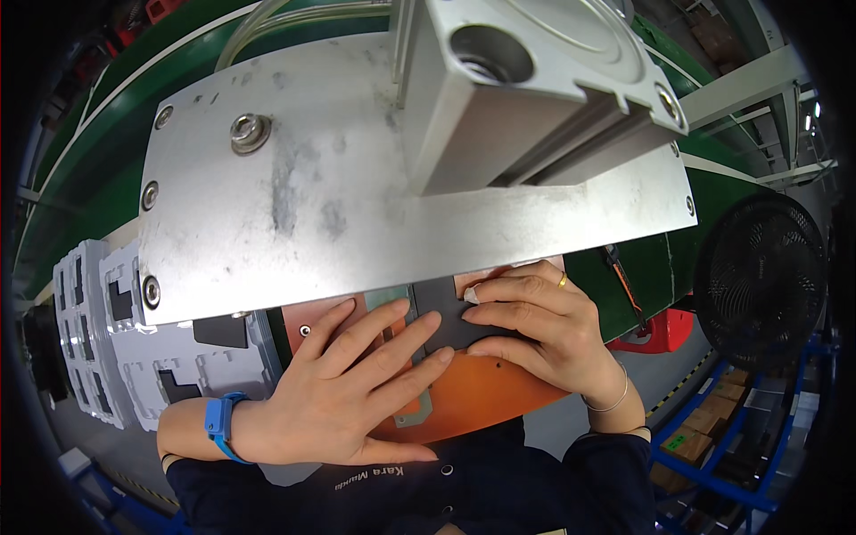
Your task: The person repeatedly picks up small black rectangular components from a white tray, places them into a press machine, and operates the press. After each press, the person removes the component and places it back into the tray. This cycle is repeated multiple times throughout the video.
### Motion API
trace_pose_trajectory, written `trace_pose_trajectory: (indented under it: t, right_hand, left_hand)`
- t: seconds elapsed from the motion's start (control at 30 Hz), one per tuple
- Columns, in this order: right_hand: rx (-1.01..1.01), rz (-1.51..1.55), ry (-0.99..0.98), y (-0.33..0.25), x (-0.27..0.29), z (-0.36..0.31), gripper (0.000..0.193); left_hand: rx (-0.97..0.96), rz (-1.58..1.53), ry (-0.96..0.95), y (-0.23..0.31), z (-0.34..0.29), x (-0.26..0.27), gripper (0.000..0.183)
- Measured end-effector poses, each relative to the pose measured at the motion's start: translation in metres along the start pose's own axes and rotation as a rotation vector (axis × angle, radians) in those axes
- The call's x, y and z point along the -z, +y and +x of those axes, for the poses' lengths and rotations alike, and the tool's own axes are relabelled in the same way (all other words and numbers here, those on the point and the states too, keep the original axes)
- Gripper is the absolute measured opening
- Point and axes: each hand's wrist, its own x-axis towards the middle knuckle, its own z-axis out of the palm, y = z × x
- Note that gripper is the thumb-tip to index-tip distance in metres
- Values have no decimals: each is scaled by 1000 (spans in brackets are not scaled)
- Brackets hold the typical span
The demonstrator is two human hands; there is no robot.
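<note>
My left hand (343, 388) lies flat with fingers spread on an orange fixture plate (481, 392), its fingertips pressing a dark grey flat part (446, 308) that sits on the plate. My right hand (535, 325) presses the same dark part from the right with bent fingers; a ring is on one finger and a taped fingertip shows. A blue wrist strap (218, 423) is on my left wrist. A large grey metal press plate (357, 196) hangs just above both hands and hides the far part of the fixture.
A metal cylinder block (526, 80) sits on top of the press plate. Grey moulded trays (134, 357) holding dark parts stand to the left. A green conveyor belt (80, 178) runs behind. A black fan (762, 276) and blue racks with boxes (713, 437) are at the right.
</note>
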Motion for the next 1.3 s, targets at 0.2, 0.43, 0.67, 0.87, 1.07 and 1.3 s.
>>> trace_pose_trajectory:
  t: [0.2, 0.43, 0.67, 0.87, 1.07, 1.3]
  right_hand:
    - [-36, 26, -20, -2, 0, 2, 30]
    - [-28, 22, -24, -2, 3, 4, 29]
    - [-68, 46, -40, -2, 2, 2, 29]
    - [-87, 41, -47, -2, 1, 1, 27]
    - [-70, 41, -17, -2, 0, 2, 26]
    - [-34, 35, -16, 0, 3, 5, 26]
  left_hand:
    - [15, -18, 4, 0, 0, -2, 85]
    - [43, -49, -1, 0, 0, -2, 84]
    - [48, -12, -30, 1, 0, -2, 83]
    - [52, -19, -31, 1, -1, -3, 84]
    - [50, -22, -18, 2, 1, -3, 81]
    - [31, 9, 30, 1, 4, -3, 77]
